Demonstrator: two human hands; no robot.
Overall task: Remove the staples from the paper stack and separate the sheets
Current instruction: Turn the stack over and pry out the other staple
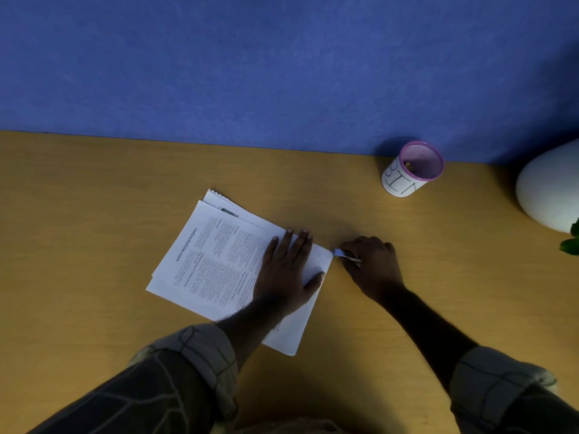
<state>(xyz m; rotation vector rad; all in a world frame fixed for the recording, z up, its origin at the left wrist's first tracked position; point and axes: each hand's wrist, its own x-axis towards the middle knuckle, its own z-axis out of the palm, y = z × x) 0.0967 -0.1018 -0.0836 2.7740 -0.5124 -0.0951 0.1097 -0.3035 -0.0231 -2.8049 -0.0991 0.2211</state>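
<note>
A stack of printed white sheets (216,261) lies tilted on the wooden desk (94,214), its corner pointing right. My left hand (286,270) presses flat on the stack's right part, fingers spread. My right hand (372,264) is just right of that corner, curled around a small metal staple remover (344,255) whose tip touches the paper's corner. The staple itself is too small to make out.
A pink-rimmed mesh cup (412,169) with a paper label reading "BIN" stands at the back right against the blue wall. A large white rounded object (551,195) and green leaves (571,242) sit at the right edge.
</note>
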